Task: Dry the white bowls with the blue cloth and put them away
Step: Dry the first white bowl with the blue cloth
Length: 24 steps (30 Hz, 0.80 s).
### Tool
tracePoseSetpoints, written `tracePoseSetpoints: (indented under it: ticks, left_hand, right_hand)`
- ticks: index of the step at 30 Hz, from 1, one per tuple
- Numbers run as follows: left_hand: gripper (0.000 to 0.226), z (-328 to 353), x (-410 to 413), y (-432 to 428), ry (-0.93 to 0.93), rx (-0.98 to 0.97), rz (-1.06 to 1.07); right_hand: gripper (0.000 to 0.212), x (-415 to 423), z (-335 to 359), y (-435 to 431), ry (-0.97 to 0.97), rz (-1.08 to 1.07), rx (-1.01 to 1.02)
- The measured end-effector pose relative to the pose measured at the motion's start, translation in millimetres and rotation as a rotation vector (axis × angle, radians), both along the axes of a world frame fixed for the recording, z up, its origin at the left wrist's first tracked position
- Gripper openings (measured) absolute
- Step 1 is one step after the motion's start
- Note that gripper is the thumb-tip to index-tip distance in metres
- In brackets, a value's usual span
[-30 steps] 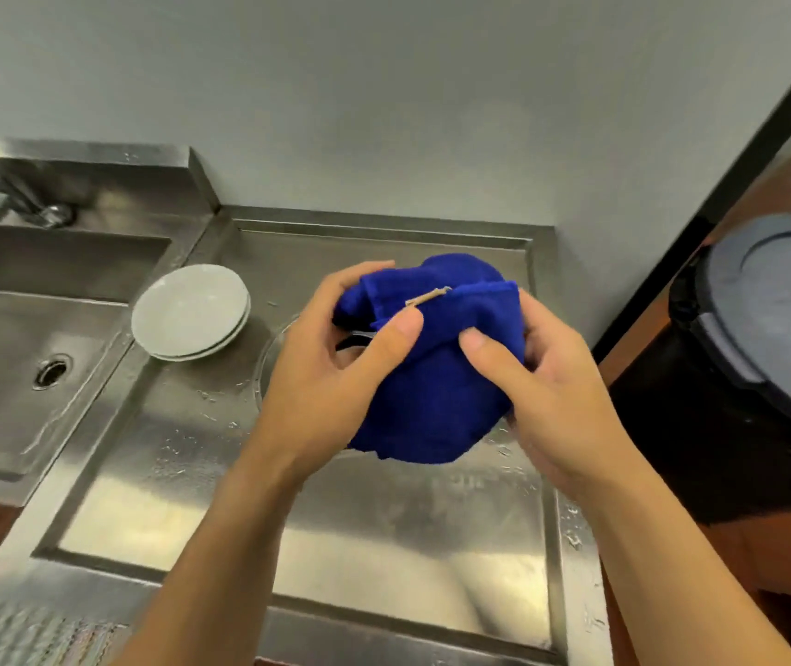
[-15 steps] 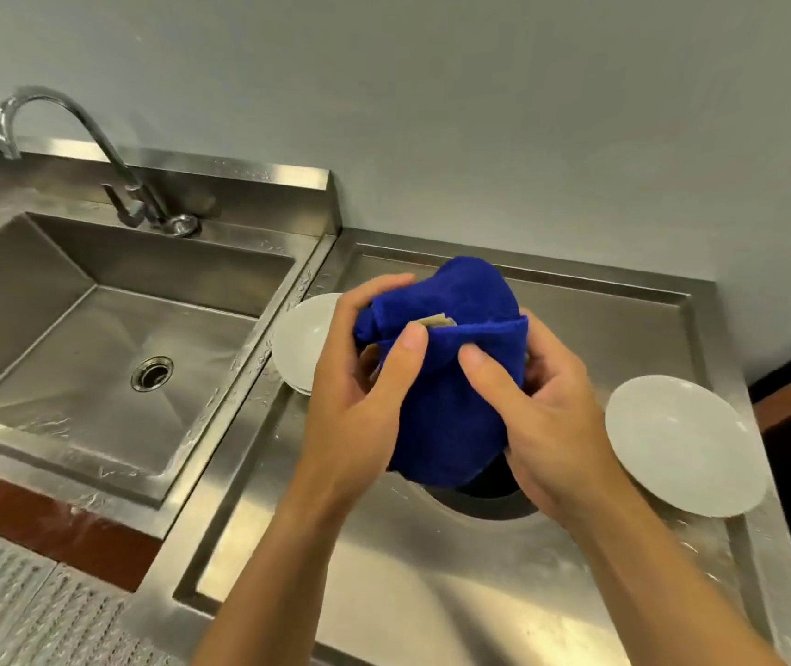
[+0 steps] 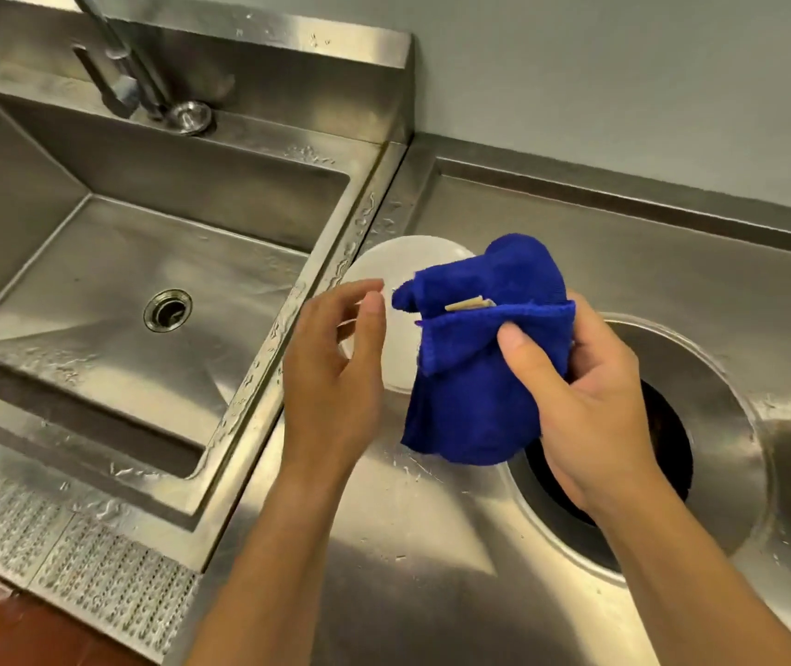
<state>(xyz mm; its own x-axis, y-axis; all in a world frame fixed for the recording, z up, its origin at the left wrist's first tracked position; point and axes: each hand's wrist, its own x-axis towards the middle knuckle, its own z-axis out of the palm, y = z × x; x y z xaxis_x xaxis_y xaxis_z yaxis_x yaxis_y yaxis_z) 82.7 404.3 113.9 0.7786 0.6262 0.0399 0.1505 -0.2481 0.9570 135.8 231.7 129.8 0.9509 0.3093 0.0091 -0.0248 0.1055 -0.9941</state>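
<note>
My right hand (image 3: 586, 391) grips the bunched blue cloth (image 3: 475, 367), which hangs above the steel counter; whether a bowl is wrapped inside it is hidden. My left hand (image 3: 336, 377) is off the cloth, fingers spread, hovering over the near edge of the white bowls (image 3: 398, 276). Those bowls sit on the counter beside the sink's right rim, partly covered by the cloth and my left hand.
A deep steel sink (image 3: 110, 281) with a drain (image 3: 167, 310) and a tap (image 3: 143, 84) lies to the left. A round hole (image 3: 672, 425) in the wet counter (image 3: 408, 545) opens under my right hand. The grey wall stands behind.
My left hand has let go of the cloth and opened, moving left over the white bowls. The view has swung left and down, so the bowl at the right is out of sight.
</note>
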Motion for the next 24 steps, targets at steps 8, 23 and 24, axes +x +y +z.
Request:
tracePoseSetpoints:
  ticks: [8, 23, 24]
  left_hand:
    - [0.049, -79, 12, 54, 0.402, 0.058, 0.065]
    - [0.042, -86, 49, 58, 0.444, 0.261, 0.038]
    - [0.041, -84, 49, 59, 0.448, 0.275, 0.042]
  right_hand:
    - [0.010, 4, -62, 33, 0.092, -0.096, -0.106]
    - [0.011, 21, -71, 30, 0.185, -0.149, -0.075]
    - [0.012, 21, -69, 29, 0.190, -0.154, -0.069]
